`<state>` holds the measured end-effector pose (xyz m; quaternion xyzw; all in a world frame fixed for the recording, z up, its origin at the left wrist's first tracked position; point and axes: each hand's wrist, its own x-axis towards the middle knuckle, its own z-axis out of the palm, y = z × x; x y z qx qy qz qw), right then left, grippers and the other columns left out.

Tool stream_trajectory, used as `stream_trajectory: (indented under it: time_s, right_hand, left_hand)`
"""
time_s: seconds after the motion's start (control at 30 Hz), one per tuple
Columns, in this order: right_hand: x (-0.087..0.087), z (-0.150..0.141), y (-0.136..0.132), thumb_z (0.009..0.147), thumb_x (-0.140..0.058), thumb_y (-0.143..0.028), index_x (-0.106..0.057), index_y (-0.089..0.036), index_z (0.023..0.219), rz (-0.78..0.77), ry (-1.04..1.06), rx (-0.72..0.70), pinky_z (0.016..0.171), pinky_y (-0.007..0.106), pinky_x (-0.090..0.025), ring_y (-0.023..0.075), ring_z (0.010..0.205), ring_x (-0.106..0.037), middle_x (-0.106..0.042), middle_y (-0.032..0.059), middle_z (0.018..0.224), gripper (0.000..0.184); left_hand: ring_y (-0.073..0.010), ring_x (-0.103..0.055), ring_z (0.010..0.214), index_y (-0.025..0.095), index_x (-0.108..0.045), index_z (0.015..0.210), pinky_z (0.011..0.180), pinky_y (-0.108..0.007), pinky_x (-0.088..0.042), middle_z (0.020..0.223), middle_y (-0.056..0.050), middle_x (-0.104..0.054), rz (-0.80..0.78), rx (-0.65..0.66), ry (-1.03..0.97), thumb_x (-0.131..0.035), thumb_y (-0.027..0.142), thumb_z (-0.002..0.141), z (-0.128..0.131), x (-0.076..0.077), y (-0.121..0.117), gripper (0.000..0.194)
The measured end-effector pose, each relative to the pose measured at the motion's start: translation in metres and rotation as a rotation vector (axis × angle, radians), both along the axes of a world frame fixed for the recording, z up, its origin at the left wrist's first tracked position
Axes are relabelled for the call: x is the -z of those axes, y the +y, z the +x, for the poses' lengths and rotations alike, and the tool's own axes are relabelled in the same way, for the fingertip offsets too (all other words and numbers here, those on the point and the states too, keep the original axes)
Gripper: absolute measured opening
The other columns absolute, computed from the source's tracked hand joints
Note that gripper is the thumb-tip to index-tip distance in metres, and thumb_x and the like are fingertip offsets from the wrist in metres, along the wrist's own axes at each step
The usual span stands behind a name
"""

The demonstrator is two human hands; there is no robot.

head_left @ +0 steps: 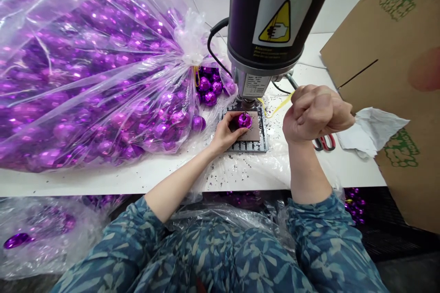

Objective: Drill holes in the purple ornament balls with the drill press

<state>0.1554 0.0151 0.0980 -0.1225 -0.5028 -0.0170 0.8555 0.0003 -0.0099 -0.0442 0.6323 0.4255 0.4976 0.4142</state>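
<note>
The left hand grasps a purple ball between thumb and fingers, on a brown board at its fingertips. The board lies on a dark base plate. Just above that hand is the chuck of a drill press; whether it meets the ball, I cannot tell. The right hand is clenched, raised to the right of the drill press, with the lever running into its fist.

Left of the left hand, a big clear bag of purple balls covers much of the table. Dark flecks are scattered around the left hand. Below the right hand are red-and-black scissors; to its right, crumpled paper and a carton.
</note>
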Motion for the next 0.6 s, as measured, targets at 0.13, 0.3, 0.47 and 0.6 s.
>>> stream_trajectory:
  time_s: [0.13,0.3,0.47,0.6]
  right_hand:
    - [0.011,0.002,0.001,0.091,-0.066,-0.042,-0.008,-0.018,0.046,0.023,-0.041,0.019,0.034,0.026,-0.011,0.0031,0.032,-0.012,-0.012,-0.0068,0.036,0.077]
    - [-0.012,-0.004,-0.013,0.094,-0.064,-0.056,-0.012,-0.019,0.046,-0.161,-0.029,0.005,0.037,0.028,-0.012,0.0037,0.032,-0.017,-0.014,-0.0065,0.036,0.080]
    - [-0.079,-0.012,-0.003,0.097,-0.066,-0.033,-0.028,-0.024,0.051,-0.306,-0.022,-0.168,0.038,0.028,-0.014,0.0032,0.033,-0.025,-0.031,-0.0084,0.040,0.060]
    - [-0.101,-0.011,0.014,0.097,-0.052,-0.005,-0.021,-0.027,0.052,-0.489,0.026,-0.268,0.032,0.025,-0.013,0.0036,0.030,-0.017,-0.019,-0.0106,0.039,0.058]
  left_hand:
    - [-0.0282,-0.073,0.120,0.021,-0.060,0.128,0.110,-0.049,-0.057,0.128,-0.012,-0.075,-0.009,-0.015,-0.024,-0.088,0.033,0.084,0.001,0.000,-0.001,0.053]
    - [-0.0270,-0.072,0.119,0.021,-0.061,0.126,0.109,-0.048,-0.057,0.128,-0.011,-0.075,-0.048,-0.021,-0.044,-0.089,0.031,0.082,0.003,0.000,0.000,0.054]
    - [-0.0251,-0.071,0.110,0.021,-0.062,0.119,0.099,-0.044,-0.058,0.119,-0.010,-0.074,-0.068,-0.116,-0.013,-0.088,0.031,0.080,0.004,-0.014,-0.004,0.048]
    - [-0.0218,-0.068,0.097,0.023,-0.063,0.115,0.084,-0.039,-0.059,0.112,-0.008,-0.072,0.012,-0.138,0.089,-0.081,0.031,0.084,-0.007,-0.042,-0.051,0.037]
